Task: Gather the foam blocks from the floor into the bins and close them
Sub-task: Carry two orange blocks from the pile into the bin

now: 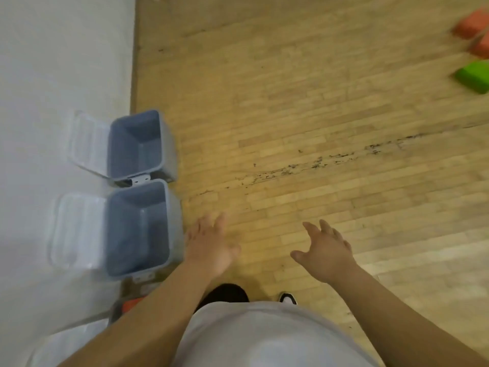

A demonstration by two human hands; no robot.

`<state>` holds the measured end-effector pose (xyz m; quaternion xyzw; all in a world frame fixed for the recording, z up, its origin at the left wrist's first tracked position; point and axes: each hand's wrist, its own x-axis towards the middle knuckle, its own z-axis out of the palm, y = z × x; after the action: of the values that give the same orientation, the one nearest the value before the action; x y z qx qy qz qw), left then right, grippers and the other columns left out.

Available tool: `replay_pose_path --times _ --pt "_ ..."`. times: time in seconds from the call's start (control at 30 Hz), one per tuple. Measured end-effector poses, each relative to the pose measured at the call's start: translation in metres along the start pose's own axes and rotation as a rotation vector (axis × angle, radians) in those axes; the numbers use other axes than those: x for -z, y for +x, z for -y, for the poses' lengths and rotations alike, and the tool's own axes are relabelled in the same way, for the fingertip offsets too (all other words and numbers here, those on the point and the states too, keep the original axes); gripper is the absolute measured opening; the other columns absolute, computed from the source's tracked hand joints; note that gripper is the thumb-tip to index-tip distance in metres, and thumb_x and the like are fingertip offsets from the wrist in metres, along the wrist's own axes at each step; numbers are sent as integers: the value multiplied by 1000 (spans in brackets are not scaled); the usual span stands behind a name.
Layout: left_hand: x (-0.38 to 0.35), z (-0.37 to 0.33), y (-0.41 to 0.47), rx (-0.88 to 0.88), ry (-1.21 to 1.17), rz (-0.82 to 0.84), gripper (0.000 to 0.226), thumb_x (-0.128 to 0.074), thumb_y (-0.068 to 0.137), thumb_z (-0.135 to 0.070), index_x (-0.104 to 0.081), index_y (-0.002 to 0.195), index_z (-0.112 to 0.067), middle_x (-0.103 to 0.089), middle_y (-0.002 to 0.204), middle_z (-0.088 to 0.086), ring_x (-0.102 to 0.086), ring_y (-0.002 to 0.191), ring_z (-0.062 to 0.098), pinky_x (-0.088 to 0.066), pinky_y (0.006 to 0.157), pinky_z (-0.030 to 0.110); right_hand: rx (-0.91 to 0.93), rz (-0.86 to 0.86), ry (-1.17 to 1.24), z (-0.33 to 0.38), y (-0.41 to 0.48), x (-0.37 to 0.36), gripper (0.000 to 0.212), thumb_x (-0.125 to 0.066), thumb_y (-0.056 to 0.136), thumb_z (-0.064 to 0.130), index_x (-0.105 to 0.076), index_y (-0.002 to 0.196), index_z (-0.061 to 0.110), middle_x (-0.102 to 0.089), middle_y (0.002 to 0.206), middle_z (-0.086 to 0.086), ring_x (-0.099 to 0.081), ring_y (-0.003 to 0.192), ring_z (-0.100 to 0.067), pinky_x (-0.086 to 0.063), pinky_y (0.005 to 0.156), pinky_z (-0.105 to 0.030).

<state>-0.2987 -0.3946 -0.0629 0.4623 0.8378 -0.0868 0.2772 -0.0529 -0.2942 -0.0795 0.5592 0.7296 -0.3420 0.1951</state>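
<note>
Two grey-blue bins stand side by side against the white wall, the near bin (137, 271) and the far bin (166, 144), both with clear lids (76, 231) swung open toward the wall and nothing visible inside. My left hand (209, 245) hovers just right of the near bin, fingers relaxed, holding nothing. Further right, my right hand (325, 250) is spread above the floor, also holding nothing. Far off at the upper right lie two orange foam blocks (471, 23) and a green foam block (473, 75).
A third bin (116, 313) with something orange in it shows partly under my left forearm at the lower left. The wooden floor (304, 115) has a dark scuff line across its middle. My shoes (287, 298) are below my hands.
</note>
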Motion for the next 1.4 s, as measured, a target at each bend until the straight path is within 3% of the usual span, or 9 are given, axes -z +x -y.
replay_pose_path --times 0.2,0.5,0.67,1.03,1.4 --pt "39 -54 97 -175 39 27 88 -51 94 -67 -4 162 -38 -8 171 8 -6 157 33 -15 125 50 -163 -18 85 -20 55 45 92 -57 87 70 -15 161 35 -6 171 -6 -15 155 -34 -25 120 -56" --pt "159 -78 276 -273 152 119 88 -49 94 -65 -2 163 -34 -3 171 9 -4 157 33 -14 126 50 -295 -79 126 39 170 153 91 -56 90 67 -11 163 36 -4 172 -7 -12 156 -34 -22 122 -57" --pt "216 -133 357 -371 220 104 92 -51 92 -68 -4 164 -32 -6 171 11 -7 156 33 -15 125 49 -350 -167 193 41 213 221 89 -57 92 64 -11 163 34 -4 172 -8 -12 156 -35 -20 123 -56" --pt "252 -352 471 -530 318 66 91 -47 93 -70 -6 163 -31 -4 171 10 -7 155 32 -16 124 50 -436 -260 259 -100 315 347 93 -57 90 62 -6 162 36 -6 171 -8 -13 156 -33 -19 123 -56" --pt "309 -575 542 -588 339 51 88 -48 94 -66 -7 163 -30 -5 170 10 -8 155 32 -17 124 50 -440 -313 222 -251 389 528 94 -48 88 78 -9 161 35 -9 171 -9 -16 155 -36 -21 122 -59"
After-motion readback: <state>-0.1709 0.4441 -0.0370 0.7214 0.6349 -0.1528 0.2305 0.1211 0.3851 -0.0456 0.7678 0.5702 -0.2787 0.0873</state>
